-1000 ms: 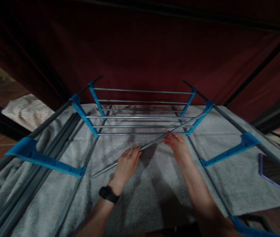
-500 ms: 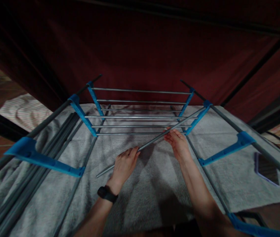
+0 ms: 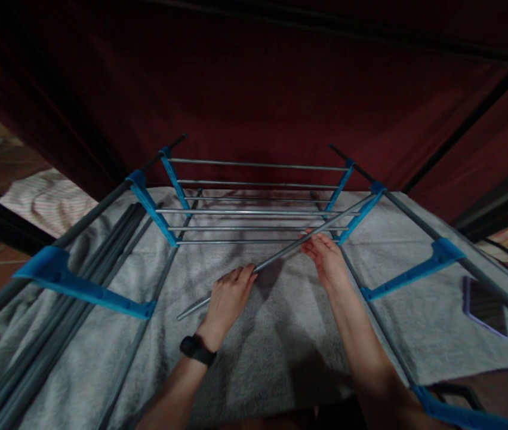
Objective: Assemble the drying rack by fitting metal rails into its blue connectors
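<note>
A thin grey metal rod [image 3: 276, 255] slants across the middle, low end at left, far end reaching up to the right-hand blue bracket. My left hand [image 3: 231, 292], with a black band on its wrist, is closed around the lower part of the rod. Farther up, the thumb and fingers of my right hand [image 3: 323, 254] pinch the same rod. Both hands are inside a rack frame of grey tubes and blue plastic brackets [image 3: 150, 206]. Several crossbars [image 3: 254, 212] span the far brackets. Nearer, a left bracket [image 3: 83, 286] and a right bracket [image 3: 415, 272] have no crossbar between them.
Several loose grey tubes [image 3: 70, 310] lie in a bundle at left on a grey blanket [image 3: 254, 364]. A phone [image 3: 484, 307] rests on the blanket at right. Dark red panels [image 3: 254, 89] rise behind the rack. A striped cloth [image 3: 50, 200] is on the tiled floor at left.
The view has shifted very slightly. Both hands keep their hold on the slanted rod, and its position against the rack looks almost the same.
</note>
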### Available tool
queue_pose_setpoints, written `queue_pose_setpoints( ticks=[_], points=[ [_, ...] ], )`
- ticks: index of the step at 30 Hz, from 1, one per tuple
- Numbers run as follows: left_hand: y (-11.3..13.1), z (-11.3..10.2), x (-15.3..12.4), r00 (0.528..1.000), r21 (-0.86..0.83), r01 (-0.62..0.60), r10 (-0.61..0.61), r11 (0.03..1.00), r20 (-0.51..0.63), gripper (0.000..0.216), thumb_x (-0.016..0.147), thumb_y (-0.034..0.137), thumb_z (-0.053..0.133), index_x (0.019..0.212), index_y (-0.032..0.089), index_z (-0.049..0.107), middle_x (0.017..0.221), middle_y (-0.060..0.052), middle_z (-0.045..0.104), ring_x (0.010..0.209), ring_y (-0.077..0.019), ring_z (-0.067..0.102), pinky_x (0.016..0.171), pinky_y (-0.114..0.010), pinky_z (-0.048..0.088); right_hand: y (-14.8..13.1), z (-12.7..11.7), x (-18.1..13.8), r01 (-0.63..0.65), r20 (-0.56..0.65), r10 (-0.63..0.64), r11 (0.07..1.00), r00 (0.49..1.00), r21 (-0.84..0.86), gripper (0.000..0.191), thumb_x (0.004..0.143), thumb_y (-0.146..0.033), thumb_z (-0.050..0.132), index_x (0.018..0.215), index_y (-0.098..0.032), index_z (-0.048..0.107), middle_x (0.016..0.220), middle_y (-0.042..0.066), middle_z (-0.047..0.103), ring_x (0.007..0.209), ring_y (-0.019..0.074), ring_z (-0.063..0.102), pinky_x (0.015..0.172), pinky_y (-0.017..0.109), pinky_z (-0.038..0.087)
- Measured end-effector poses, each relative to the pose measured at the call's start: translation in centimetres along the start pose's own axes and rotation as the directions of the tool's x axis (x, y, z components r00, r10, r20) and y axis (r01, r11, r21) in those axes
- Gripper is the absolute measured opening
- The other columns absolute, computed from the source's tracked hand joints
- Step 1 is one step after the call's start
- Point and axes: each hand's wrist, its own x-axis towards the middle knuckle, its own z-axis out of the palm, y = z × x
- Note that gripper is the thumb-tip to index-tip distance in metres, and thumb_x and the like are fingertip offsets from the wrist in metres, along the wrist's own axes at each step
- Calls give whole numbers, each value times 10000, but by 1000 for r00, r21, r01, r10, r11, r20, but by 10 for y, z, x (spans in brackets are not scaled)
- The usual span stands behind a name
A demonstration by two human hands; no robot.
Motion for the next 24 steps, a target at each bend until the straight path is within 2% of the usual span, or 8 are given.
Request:
queue_pose_setpoints(
  ticks=[12, 15, 18, 24],
  points=[
    [-2, 0, 0, 999, -13, -20, 20, 1000, -47, 273, 1040, 314, 468, 1246, 207, 611, 953, -51, 747, 825, -193, 714, 720, -295, 522, 1, -3, 2, -41, -13, 41, 999, 999, 9, 351, 654, -479, 860, 896, -252, 745, 914, 40, 772, 757, 173, 670, 756, 337, 543],
    [-3, -1, 1, 997, 2, -25, 25, 1000, -67, 284, 1040, 321, 467, 1255, 208, 614, 934, -50, 741, 806, -192, 704, 708, -296, 510, 2, -4, 1, -67, -7, 67, 997, 998, 25, 342, 633, -466, 881, 864, -254, 745, 858, 23, 755, 747, 166, 669, 749, 322, 541],
    [-5, -3, 2, 995, 17, -28, 29, 999, -94, 287, 1036, 328, 479, 1257, 218, 625, 897, -49, 732, 783, -187, 691, 688, -290, 488, 3, -2, -2, -111, 39, 110, 994, 993, 14, 341, 617, -459, 898, 840, -251, 747, 798, 12, 735, 752, 173, 673, 757, 325, 540],
    [-10, -7, 3, 990, 19, -26, 28, 999, -137, 297, 1034, 337, 487, 1272, 233, 631, 893, -43, 722, 771, -180, 672, 690, -289, 470, 12, 13, -14, -172, 163, 184, 981, 969, -85, 371, 670, -493, 855, 928, -238, 777, 882, 38, 755, 789, 176, 674, 777, 329, 532]
  ],
)
